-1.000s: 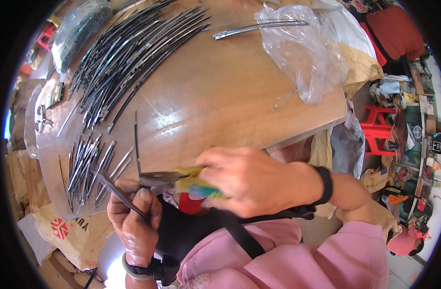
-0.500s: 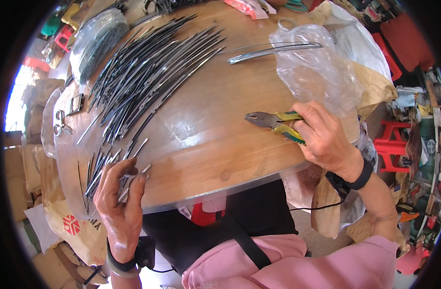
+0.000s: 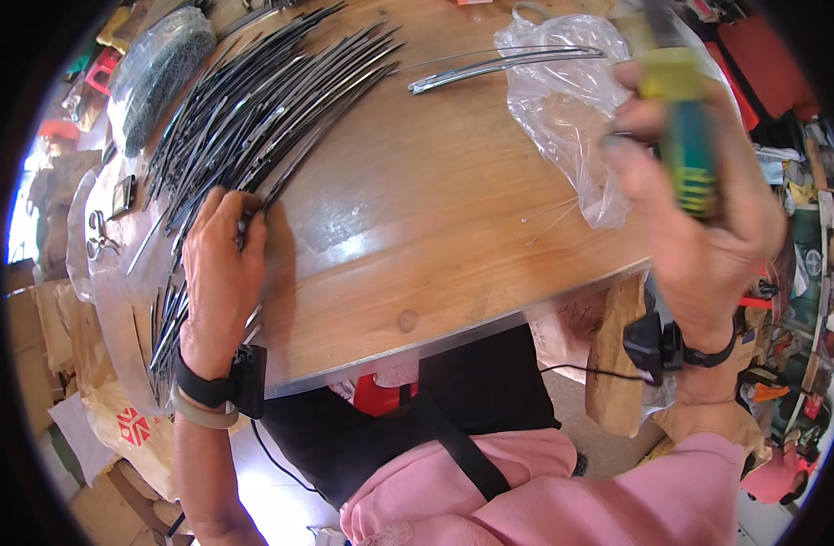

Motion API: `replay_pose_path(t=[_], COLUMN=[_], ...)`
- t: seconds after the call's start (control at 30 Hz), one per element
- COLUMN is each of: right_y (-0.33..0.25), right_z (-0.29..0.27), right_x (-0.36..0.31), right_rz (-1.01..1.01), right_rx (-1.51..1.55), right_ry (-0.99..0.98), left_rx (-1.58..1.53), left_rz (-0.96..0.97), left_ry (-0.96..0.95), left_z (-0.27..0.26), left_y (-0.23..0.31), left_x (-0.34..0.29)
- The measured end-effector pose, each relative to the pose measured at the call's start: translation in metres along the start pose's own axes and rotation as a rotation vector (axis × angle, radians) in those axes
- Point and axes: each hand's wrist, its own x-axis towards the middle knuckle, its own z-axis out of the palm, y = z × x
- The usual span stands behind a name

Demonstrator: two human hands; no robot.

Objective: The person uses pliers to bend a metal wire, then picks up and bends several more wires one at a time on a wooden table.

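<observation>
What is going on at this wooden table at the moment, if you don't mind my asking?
A person sits at a round wooden table. The left hand rests on the near end of a big spread of thin dark metal strips, fingers on one of them. The right hand is raised above the table edge, gripping yellow-and-green-handled pliers, close to the camera and blurred. A crumpled clear plastic bag lies beyond.
</observation>
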Motion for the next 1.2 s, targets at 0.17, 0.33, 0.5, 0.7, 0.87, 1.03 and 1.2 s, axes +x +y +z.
replay_pose_path(t=[0.17,0.33,0.5,0.7,0.87,1.03,1.2], right_y=[-0.006,0.001,-0.015,-0.010,-0.019,-0.053,-0.055], right_z=[0.018,0.021,0.019,0.008,0.013,0.038,0.029], right_x=[-0.017,-0.054,-0.061,-0.087,-0.116,-0.111,-0.104], right_rz=[0.251,0.474,0.476,0.897,1.130,1.095,0.823], right_rx=[0.806,0.654,0.297,1.125,1.731,1.654,1.183], right_ry=[0.174,0.103,-0.058,0.113,0.236,0.005,-0.046], left_rx=[-0.015,-0.010,-0.124,-1.149,-1.876,-2.219,-1.958], left_rz=[0.077,0.124,0.088,-0.589,-0.812,-0.832,-0.855], left_ry=[-0.011,0.090,0.183,0.073,0.324,-0.011,-0.165], left_z=[0.009,0.005,-0.011,-0.052,-0.061,-0.031,-0.033], left_y=[0.005,-0.005,-0.004,0.011,0.041,0.075,0.080], left_x=[0.013,0.011,0.009,-0.061,-0.145,-0.157,-0.161])
